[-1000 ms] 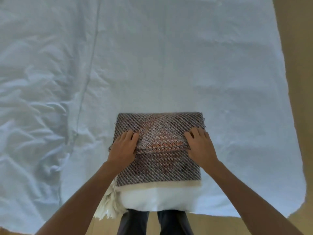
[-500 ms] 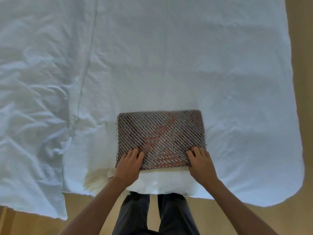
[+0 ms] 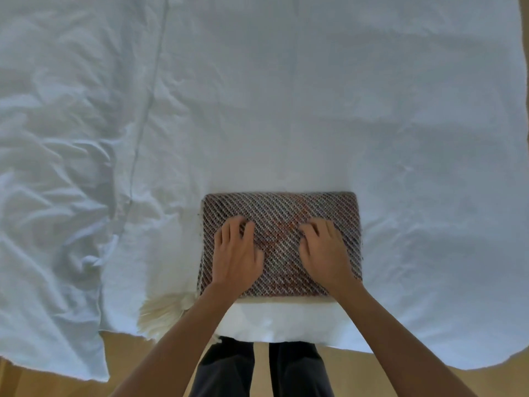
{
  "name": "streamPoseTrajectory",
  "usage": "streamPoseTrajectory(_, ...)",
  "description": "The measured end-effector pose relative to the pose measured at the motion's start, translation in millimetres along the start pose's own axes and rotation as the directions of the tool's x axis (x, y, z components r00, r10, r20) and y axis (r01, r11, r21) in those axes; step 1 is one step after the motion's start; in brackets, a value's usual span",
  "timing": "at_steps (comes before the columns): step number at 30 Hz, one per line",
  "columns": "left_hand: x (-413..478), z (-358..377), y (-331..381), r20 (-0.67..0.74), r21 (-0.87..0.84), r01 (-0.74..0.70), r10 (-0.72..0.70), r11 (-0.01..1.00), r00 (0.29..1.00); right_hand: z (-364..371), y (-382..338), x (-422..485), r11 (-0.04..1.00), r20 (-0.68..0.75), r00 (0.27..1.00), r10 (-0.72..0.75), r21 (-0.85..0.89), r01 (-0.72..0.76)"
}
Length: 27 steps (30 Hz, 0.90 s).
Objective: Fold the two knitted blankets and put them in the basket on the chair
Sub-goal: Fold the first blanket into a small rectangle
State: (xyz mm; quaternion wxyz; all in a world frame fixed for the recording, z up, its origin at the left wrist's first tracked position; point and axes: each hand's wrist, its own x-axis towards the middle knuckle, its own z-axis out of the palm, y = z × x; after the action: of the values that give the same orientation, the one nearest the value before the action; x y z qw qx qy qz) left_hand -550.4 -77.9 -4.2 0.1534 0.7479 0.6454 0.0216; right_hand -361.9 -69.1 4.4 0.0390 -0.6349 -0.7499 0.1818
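Observation:
A knitted blanket (image 3: 279, 209) with a dark brown, white and orange diagonal weave lies folded into a compact rectangle near the front edge of the bed. A cream fringe (image 3: 160, 312) sticks out at its lower left. My left hand (image 3: 236, 255) rests flat on the left half of the blanket, fingers spread. My right hand (image 3: 323, 253) rests flat on the right half in the same way. Neither hand grips the fabric. No basket, chair or second blanket is in view.
A wrinkled white sheet (image 3: 286, 96) covers the bed, with a loose hanging edge at the lower left (image 3: 71, 353). Tan floor (image 3: 523, 138) shows along the right side and at the bottom. My dark trouser legs (image 3: 263, 368) stand against the bed's front edge.
The blanket's near half was folded over, making a shorter rectangle. Both hands then slid from the front edge onto the top of the folded blanket.

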Motion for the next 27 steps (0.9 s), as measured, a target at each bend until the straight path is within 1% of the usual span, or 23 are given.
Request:
streamPoseTrajectory(1, 11.7, 1.4, 1.1, -0.022, -0.008, 0.035, -0.035, 0.999, 0.999, 5.2, -5.2, 12.4, 1.000, -0.067, 0.997, -0.028, -0.007, 0.027)
streamPoseTrajectory(2, 21.9, 4.0, -0.3, -0.009, -0.002, 0.076, -0.076, 0.997, 0.997, 10.8, -10.8, 24.3, 0.999, -0.079, 0.996, -0.041, -0.013, 0.040)
streamPoseTrajectory(3, 29.0, 8.7, -4.5, 0.031, 0.022, 0.112, -0.113, 0.993, 0.993, 17.1, -16.2, 33.8, 0.999, -0.049, 0.998, -0.044, -0.024, 0.043)
streamPoseTrajectory(5, 33.7, 24.2, -21.3, 0.142, 0.105, 0.114, -0.128, 0.988, 0.982, 36.3, -21.1, 44.3, 0.997, 0.075, 0.997, -0.034, -0.064, 0.039)
streamPoseTrajectory(7, 31.4, 40.4, -42.7, 0.236, 0.169, 0.050, -0.090, 0.984, 0.968, 59.3, -17.6, 45.9, 0.991, 0.223, 0.974, -0.040, -0.119, 0.068)
streamPoseTrajectory(8, 31.2, 45.7, -50.0, 0.270, 0.190, 0.030, -0.081, 0.981, 0.959, 68.6, -14.0, 45.3, 0.986, 0.275, 0.961, -0.042, -0.142, 0.084)
streamPoseTrajectory(9, 33.6, 49.3, -52.6, 0.288, 0.208, 0.025, -0.086, 0.978, 0.954, 75.1, -11.3, 45.9, 0.984, 0.297, 0.954, -0.038, -0.156, 0.087)
streamPoseTrajectory(10, 38.2, 50.9, -50.1, 0.287, 0.217, 0.038, -0.101, 0.975, 0.953, 77.9, -10.8, 47.9, 0.983, 0.299, 0.954, -0.024, -0.166, 0.077)
streamPoseTrajectory(12, 48.2, 47.8, -32.4, 0.240, 0.190, 0.085, -0.131, 0.978, 0.962, 74.5, -16.0, 52.2, 0.985, 0.268, 0.964, 0.000, -0.167, 0.047)
streamPoseTrajectory(13, 50.3, 45.2, -21.1, 0.207, 0.158, 0.081, -0.113, 0.984, 0.972, 70.5, -19.2, 52.0, 0.988, 0.231, 0.973, 0.007, -0.152, 0.029)
streamPoseTrajectory(15, 49.7, 45.0, -5.6, 0.149, 0.099, -0.004, -0.011, 0.995, 0.989, 63.2, -19.0, 47.3, 0.994, 0.142, 0.990, 0.024, -0.107, -0.009)
streamPoseTrajectory(16, 47.7, 46.3, -3.8, 0.150, 0.078, -0.043, 0.031, 0.996, 0.988, 61.0, -12.8, 43.4, 0.995, 0.110, 0.993, 0.038, -0.101, -0.027)
streamPoseTrajectory(18, 44.9, 53.0, -13.2, 0.169, 0.080, -0.086, 0.072, 0.993, 0.983, 60.9, 11.1, 34.8, 0.989, 0.093, 0.992, 0.083, -0.134, -0.070)
streamPoseTrajectory(20, 46.6, 61.9, -31.1, 0.172, 0.101, -0.071, 0.053, 0.992, 0.984, 63.4, 41.2, 30.3, 0.981, 0.122, 0.986, 0.115, -0.170, -0.093)
streamPoseTrajectory(23, 50.1, 67.9, -53.7, 0.155, 0.111, -0.014, -0.003, 0.994, 0.988, 69.4, 63.1, 32.9, 0.982, 0.160, 0.982, 0.098, -0.173, -0.070)
streamPoseTrajectory(27, 38.7, 62.0, -78.6, 0.112, 0.075, 0.074, -0.082, 0.994, 0.990, 69.0, 65.6, 25.7, 0.979, 0.065, 0.983, 0.170, -0.126, -0.161)
